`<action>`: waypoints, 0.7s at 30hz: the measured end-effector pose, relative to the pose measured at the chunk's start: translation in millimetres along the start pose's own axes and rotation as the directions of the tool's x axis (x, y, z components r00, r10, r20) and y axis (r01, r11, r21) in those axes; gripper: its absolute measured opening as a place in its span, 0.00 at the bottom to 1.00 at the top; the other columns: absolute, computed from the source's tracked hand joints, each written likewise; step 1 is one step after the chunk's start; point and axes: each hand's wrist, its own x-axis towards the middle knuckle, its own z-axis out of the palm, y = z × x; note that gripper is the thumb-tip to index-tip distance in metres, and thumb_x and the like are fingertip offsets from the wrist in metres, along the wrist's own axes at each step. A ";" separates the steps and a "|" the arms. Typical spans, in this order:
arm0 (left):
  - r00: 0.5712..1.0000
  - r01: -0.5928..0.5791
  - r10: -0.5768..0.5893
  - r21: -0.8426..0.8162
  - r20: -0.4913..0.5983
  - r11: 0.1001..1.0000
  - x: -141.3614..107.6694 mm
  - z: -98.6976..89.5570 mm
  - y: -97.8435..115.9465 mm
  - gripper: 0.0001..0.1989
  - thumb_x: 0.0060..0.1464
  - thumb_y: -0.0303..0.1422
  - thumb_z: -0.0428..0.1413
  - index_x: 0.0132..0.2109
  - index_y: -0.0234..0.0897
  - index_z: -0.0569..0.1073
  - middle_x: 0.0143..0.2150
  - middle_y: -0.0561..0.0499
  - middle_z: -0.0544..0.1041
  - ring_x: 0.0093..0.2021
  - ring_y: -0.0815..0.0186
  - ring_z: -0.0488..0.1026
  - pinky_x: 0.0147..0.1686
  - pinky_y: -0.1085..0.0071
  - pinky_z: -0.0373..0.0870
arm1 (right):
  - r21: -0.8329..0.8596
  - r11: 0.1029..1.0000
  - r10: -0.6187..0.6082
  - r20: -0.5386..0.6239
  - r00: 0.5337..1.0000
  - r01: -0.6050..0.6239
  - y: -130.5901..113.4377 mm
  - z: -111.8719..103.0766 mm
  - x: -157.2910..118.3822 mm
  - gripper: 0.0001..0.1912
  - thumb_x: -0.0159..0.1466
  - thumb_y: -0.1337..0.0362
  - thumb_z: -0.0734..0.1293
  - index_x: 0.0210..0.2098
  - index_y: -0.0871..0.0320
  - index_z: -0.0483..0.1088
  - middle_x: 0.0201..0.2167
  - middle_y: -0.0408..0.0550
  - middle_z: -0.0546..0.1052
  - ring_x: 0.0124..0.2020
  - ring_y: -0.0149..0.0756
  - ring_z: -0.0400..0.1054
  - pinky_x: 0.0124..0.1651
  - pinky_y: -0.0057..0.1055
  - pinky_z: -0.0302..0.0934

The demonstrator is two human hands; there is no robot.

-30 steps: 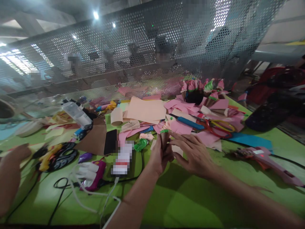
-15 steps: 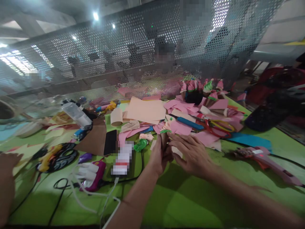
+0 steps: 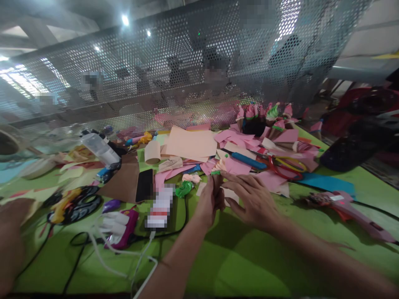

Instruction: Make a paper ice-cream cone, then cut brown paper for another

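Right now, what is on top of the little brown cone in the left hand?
A pale peach swirl, with green trim at its base, tops the brown cone. The left hand covers the cone's lower part, and its inside cannot be seen.

There are three hands: the person's left hand and right hand, plus one co-worker's hand. There is one swirl-topped cone between the person's two, and at least five more cones at the back, overlapping too much for an exact total. I count two phones, one pink glue gun, one magenta power strip, one blue-handled tool, one green wad, one purple wad and one bright blue sheet; the pink paper pieces are too jumbled to count
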 end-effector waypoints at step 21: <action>0.994 -0.107 0.109 0.064 -0.018 0.992 3.3 -2.0 -4.7 0.30 0.49 0.63 0.56 0.27 0.39 0.63 0.17 0.61 0.57 0.16 0.75 0.49 0.18 0.75 0.47 | -0.018 1.000 -0.003 -0.002 1.000 0.003 -2.4 0.4 -0.3 0.14 0.65 0.67 0.65 0.50 0.57 0.69 0.60 0.55 0.74 0.51 0.49 0.69 0.50 0.45 0.60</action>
